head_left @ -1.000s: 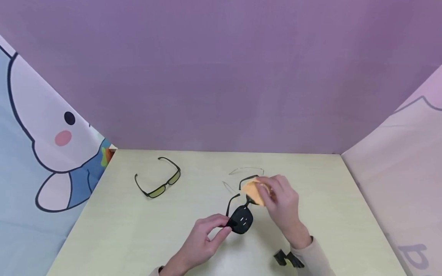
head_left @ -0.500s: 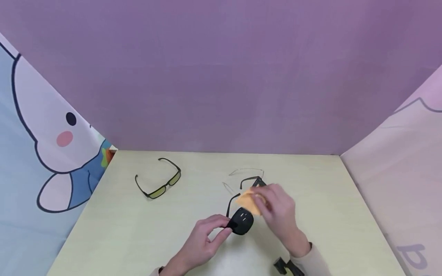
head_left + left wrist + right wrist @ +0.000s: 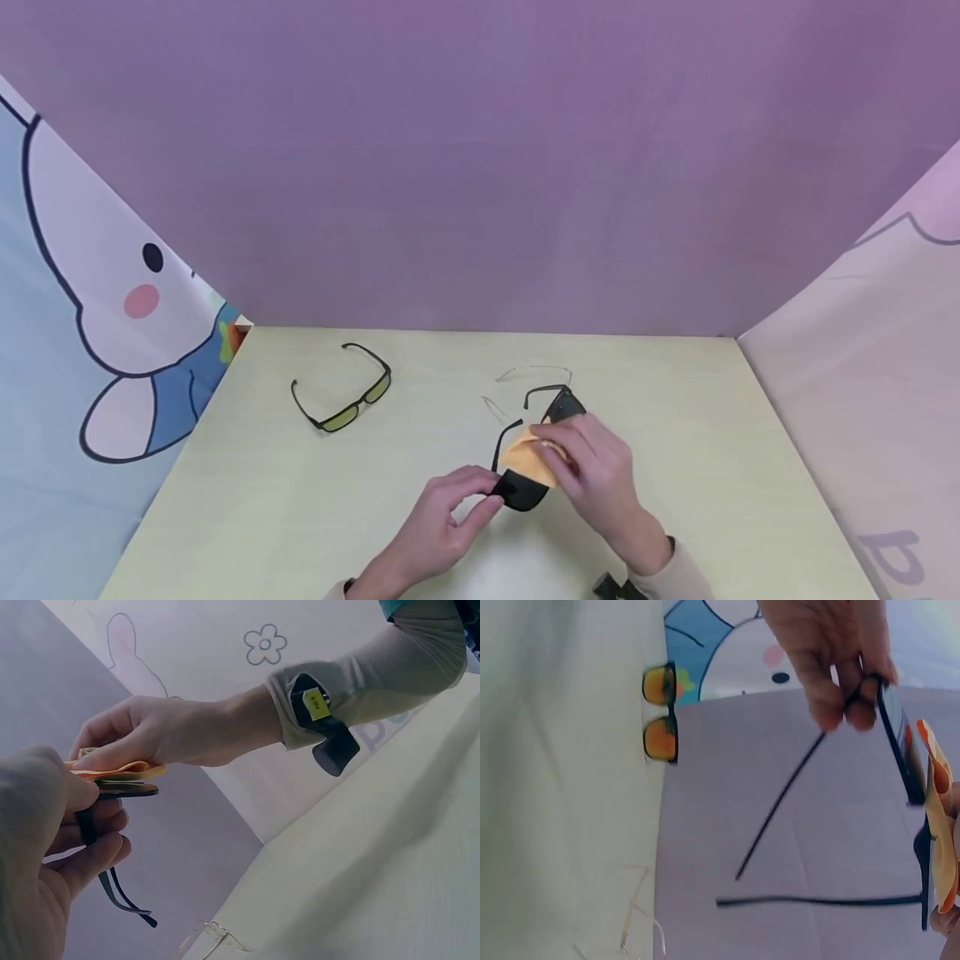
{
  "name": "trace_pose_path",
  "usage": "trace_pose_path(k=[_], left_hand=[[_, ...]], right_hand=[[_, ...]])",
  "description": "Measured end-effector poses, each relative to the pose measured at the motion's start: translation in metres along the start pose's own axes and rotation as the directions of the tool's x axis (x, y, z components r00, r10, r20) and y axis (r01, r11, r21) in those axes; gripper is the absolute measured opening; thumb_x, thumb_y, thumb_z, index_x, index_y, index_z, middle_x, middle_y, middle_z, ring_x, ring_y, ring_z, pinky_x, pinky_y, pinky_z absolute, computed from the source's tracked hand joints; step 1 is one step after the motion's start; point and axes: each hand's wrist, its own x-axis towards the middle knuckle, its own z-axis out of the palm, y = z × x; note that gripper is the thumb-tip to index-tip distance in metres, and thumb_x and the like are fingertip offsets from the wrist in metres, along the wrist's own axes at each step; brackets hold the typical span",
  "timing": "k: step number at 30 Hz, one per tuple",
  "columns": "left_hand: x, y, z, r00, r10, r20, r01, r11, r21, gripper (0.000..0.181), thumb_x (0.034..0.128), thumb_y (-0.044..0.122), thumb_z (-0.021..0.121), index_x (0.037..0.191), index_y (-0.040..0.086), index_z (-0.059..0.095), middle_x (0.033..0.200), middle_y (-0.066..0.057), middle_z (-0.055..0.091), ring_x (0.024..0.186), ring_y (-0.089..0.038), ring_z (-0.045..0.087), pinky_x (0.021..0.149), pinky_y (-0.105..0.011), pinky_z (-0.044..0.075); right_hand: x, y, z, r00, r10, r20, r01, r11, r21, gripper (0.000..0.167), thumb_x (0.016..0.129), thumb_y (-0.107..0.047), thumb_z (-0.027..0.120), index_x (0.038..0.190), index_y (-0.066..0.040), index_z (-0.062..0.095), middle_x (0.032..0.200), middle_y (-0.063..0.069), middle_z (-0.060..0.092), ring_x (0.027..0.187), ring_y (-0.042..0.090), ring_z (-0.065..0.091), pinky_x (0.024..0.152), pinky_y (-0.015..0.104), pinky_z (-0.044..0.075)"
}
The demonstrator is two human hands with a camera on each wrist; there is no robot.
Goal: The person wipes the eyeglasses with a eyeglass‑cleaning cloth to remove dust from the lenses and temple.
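Observation:
Black sunglasses [image 3: 521,493] with dark lenses are held up over the table, their temples spread away from me. My left hand [image 3: 444,518] pinches them at the left hinge corner between thumb and fingers. In my right hand [image 3: 600,475] an orange cloth [image 3: 528,460] is pinched, lying against the upper part of the left lens and hiding the bridge. The far lens [image 3: 564,407] shows beyond my right fingers. In the left wrist view the cloth [image 3: 124,771] lies flat along the edge of the sunglasses [image 3: 135,790]. The right wrist view shows the cloth [image 3: 941,817] at its right edge.
Black-framed glasses with yellowish lenses [image 3: 341,418] lie on the left of the pale table [image 3: 247,500]. Thin-rimmed clear glasses [image 3: 534,367] lie behind the sunglasses. A black device [image 3: 617,587] is strapped at the right sleeve. A purple backdrop [image 3: 480,167] rises behind the table.
My right hand has moved the cloth down and left, from the far lens and bridge onto the near left lens. The far lens has come into view. My left hand stays in place.

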Motion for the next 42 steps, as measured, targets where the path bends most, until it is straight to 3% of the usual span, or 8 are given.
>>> trace_pose_path(k=[5, 8, 15, 19, 24, 34, 37, 42], left_hand=[[0.0, -0.001, -0.001, 1.0, 0.026, -0.002, -0.026, 1.0, 0.017, 0.013, 0.1007, 0.005, 0.064, 0.105, 0.011, 0.075, 0.104, -0.002, 0.076, 0.098, -0.013, 0.071, 0.087, -0.029, 0.059], [0.0, -0.001, -0.001, 1.0, 0.011, 0.008, -0.011, 1.0, 0.012, 0.013, 0.1012, 0.006, 0.064, 0.105, 0.011, 0.075, 0.104, -0.001, 0.076, 0.098, -0.012, 0.071, 0.087, -0.029, 0.059], [0.001, -0.001, -0.002, 1.0, -0.01, 0.002, 0.01, 1.0, 0.011, 0.012, 0.1013, 0.007, 0.064, 0.104, 0.012, 0.075, 0.105, 0.0, 0.076, 0.099, -0.012, 0.071, 0.087, -0.029, 0.059], [0.001, -0.003, -0.002, 1.0, 0.001, 0.0, -0.001, 1.0, 0.02, 0.012, 0.1012, 0.006, 0.064, 0.104, 0.012, 0.075, 0.104, 0.0, 0.075, 0.098, -0.012, 0.071, 0.087, -0.03, 0.059], [-0.002, -0.005, 0.0, 1.0, -0.017, 0.011, 0.017, 1.0, 0.018, 0.012, 0.1011, 0.007, 0.064, 0.104, 0.013, 0.075, 0.105, 0.0, 0.075, 0.1, -0.012, 0.071, 0.088, -0.03, 0.059], [0.0, -0.006, 0.001, 0.999, 0.047, -0.011, -0.046, 0.998, 0.052, 0.013, 0.1003, 0.004, 0.065, 0.106, 0.011, 0.075, 0.105, -0.002, 0.075, 0.099, -0.013, 0.071, 0.088, -0.028, 0.059], [0.0, -0.006, 0.0, 0.999, 0.038, -0.006, -0.038, 0.998, 0.047, 0.013, 0.1007, 0.005, 0.064, 0.106, 0.012, 0.075, 0.105, -0.002, 0.075, 0.099, -0.013, 0.071, 0.088, -0.029, 0.059], [-0.002, -0.006, -0.001, 1.0, 0.014, 0.0, -0.014, 0.999, 0.039, 0.014, 0.1009, 0.006, 0.064, 0.106, 0.012, 0.075, 0.106, -0.001, 0.076, 0.1, -0.013, 0.071, 0.088, -0.03, 0.059]], right_hand=[[-0.001, 0.024, -0.005, 0.99, 0.133, -0.037, -0.135, 0.989, -0.057, 0.032, 0.104, -0.029, 0.063, 0.094, 0.0, 0.074, 0.075, 0.004, 0.062, 0.058, 0.01, 0.045, 0.046, 0.009, 0.035], [-0.004, 0.029, -0.006, 0.981, 0.19, -0.049, -0.193, 0.979, -0.069, 0.033, 0.104, -0.031, 0.064, 0.094, -0.001, 0.075, 0.075, 0.004, 0.061, 0.059, 0.01, 0.044, 0.046, 0.009, 0.033], [-0.009, 0.011, 0.003, 1.0, 0.026, 0.011, -0.027, 0.999, 0.037, 0.027, 0.103, -0.024, 0.064, 0.094, -0.001, 0.074, 0.079, 0.004, 0.065, 0.061, 0.008, 0.048, 0.05, 0.008, 0.038], [-0.011, 0.02, 0.0, 0.994, 0.111, -0.01, -0.111, 0.994, 0.015, 0.031, 0.104, -0.028, 0.063, 0.094, 0.0, 0.074, 0.078, 0.004, 0.063, 0.06, 0.008, 0.046, 0.048, 0.007, 0.035], [-0.017, 0.032, -0.005, 0.969, 0.24, -0.047, -0.243, 0.969, -0.044, 0.035, 0.104, -0.033, 0.062, 0.097, -0.001, 0.074, 0.077, 0.004, 0.061, 0.061, 0.008, 0.043, 0.046, 0.009, 0.032], [-0.022, 0.014, 0.002, 0.991, 0.132, -0.027, -0.131, 0.991, 0.041, 0.032, 0.105, -0.028, 0.062, 0.095, 0.001, 0.073, 0.076, 0.004, 0.06, 0.058, 0.007, 0.044, 0.048, 0.006, 0.034], [-0.02, 0.024, -0.002, 0.978, 0.202, -0.053, -0.201, 0.979, 0.013, 0.029, 0.103, -0.025, 0.064, 0.096, 0.003, 0.073, 0.077, 0.007, 0.061, 0.059, 0.009, 0.044, 0.046, 0.007, 0.034], [-0.026, 0.031, -0.006, 0.943, 0.32, -0.089, -0.32, 0.947, 0.017, 0.013, 0.092, -0.006, 0.07, 0.1, 0.005, 0.071, 0.079, 0.01, 0.06, 0.062, 0.01, 0.043, 0.045, 0.009, 0.034]])
